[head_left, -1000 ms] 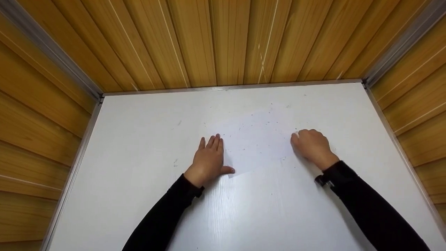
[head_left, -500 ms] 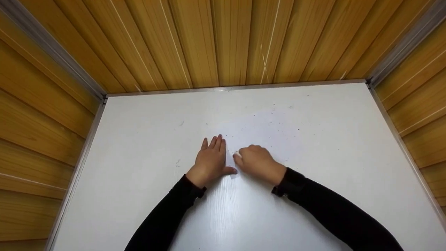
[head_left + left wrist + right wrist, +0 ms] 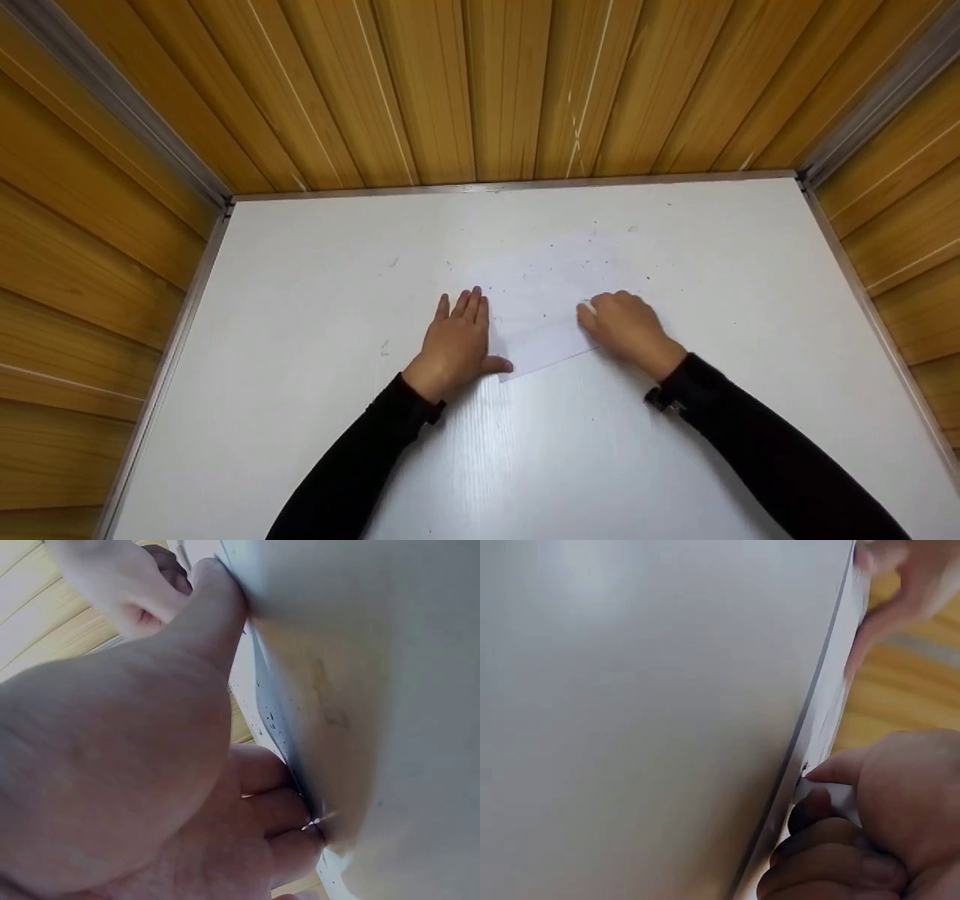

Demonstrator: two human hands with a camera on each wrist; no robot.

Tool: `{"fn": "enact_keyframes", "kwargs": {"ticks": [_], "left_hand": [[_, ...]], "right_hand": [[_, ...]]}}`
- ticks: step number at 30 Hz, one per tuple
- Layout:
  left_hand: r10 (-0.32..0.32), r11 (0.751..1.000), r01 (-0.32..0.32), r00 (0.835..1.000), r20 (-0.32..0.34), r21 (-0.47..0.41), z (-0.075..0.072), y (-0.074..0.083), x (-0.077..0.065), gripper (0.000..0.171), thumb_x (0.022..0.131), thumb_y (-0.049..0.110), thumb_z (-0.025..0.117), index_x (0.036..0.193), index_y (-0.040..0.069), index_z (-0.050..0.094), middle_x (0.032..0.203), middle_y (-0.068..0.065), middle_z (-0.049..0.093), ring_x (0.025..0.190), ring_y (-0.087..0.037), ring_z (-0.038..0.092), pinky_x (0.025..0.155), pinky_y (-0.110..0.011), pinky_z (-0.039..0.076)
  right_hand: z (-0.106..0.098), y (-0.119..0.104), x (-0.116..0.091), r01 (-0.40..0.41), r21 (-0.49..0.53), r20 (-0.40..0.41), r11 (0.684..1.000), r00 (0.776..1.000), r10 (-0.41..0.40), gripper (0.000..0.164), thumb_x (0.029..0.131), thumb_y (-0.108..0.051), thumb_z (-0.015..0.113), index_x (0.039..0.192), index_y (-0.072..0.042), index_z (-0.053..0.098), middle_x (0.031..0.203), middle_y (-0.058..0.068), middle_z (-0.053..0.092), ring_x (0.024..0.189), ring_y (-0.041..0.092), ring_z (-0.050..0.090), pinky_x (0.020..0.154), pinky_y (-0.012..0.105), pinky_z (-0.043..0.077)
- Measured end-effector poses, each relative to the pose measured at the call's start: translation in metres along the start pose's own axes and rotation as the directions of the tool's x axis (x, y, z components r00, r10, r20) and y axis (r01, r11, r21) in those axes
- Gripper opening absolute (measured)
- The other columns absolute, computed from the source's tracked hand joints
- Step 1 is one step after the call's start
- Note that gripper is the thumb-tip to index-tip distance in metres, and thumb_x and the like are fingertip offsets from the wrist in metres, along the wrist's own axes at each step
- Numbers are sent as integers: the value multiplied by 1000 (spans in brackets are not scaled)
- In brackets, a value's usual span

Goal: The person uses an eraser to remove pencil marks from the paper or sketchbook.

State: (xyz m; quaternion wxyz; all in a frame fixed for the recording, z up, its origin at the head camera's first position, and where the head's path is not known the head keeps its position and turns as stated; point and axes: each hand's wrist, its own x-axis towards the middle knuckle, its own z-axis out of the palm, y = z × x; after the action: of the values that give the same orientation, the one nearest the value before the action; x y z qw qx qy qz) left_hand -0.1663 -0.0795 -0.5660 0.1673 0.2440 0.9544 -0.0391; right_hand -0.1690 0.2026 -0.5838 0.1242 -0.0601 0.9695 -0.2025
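A sheet of white paper (image 3: 547, 281) lies on the white table, scattered with dark crumbs. My left hand (image 3: 456, 341) rests flat at its left edge, fingers straight and thumb spread onto the near corner. Over the right part of the sheet, my right hand (image 3: 626, 322) has its fingers curled round a small white eraser (image 3: 844, 799), mostly hidden by the fingers and thumb. In the head view only a sliver of the eraser shows near the thumb. The left wrist view shows the left palm and thumb (image 3: 214, 607) close up against the paper.
The white table (image 3: 300, 315) has small grey smudges (image 3: 385, 347) left of the paper and a few dark specks beyond it. Wood-patterned panels (image 3: 510, 90) with metal edging enclose the back and both sides.
My right hand swept left across the paper to beside the left hand, then came partway back right with the eraser. The left hand has stayed in place.
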Motion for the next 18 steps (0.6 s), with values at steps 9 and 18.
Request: {"fn": "enact_keyframes", "kwargs": {"ticks": [9,18], "left_hand": [[0,1000,1,1000,16,-24,-4,-2,2,125,92,83,66,173,-3,27,183,-20,24,172,-33,26,141,-56,21],[24,999,-23,1000,6,-42,-3,-2,0,124,94,82,66,172,-6,28,182,-23,26,171,-38,28,141,-54,22]], "right_hand": [[-35,66,-8,-156,6,4,988,988,156,60,115,-38,41,123,11,74,122,35,73,110,48,69,94,64,57],[-26,26,-12,-99,52,22,994,995,98,51,116,-40,47,109,2,74,101,21,75,92,33,67,87,54,56]]}}
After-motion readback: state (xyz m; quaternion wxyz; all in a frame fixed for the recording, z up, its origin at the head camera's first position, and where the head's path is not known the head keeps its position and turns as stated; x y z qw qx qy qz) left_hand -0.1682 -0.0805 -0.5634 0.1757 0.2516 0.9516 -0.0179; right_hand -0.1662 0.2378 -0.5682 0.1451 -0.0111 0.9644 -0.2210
